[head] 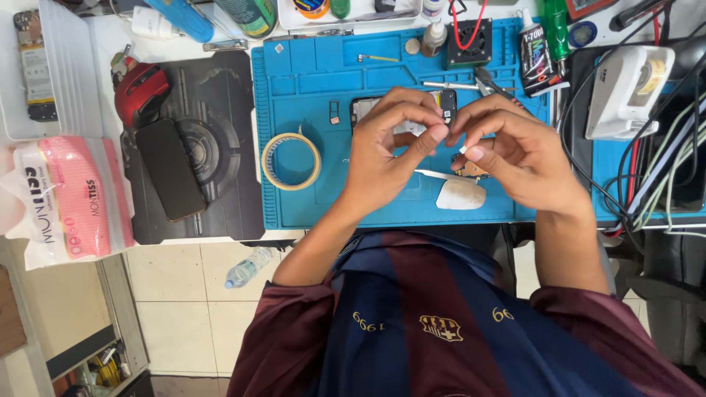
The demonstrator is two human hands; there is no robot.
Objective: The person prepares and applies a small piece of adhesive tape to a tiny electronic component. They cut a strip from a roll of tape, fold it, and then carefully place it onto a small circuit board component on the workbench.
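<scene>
Both hands pinch a tiny phone part over blue repair mat [309,206].
L hand [386,140] & R hand [515,151] fingertips pressed together on small black part [448,105]; keep grip light, work low over mat.

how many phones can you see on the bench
3: a dark phone lying on the black mat, an opened phone on the blue mat behind the hands, a stripped phone at far left. Others may be hidden.

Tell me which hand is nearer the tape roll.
Left. The left hand is just right of the tape roll; the right hand is farther right, beyond the left hand.
</scene>
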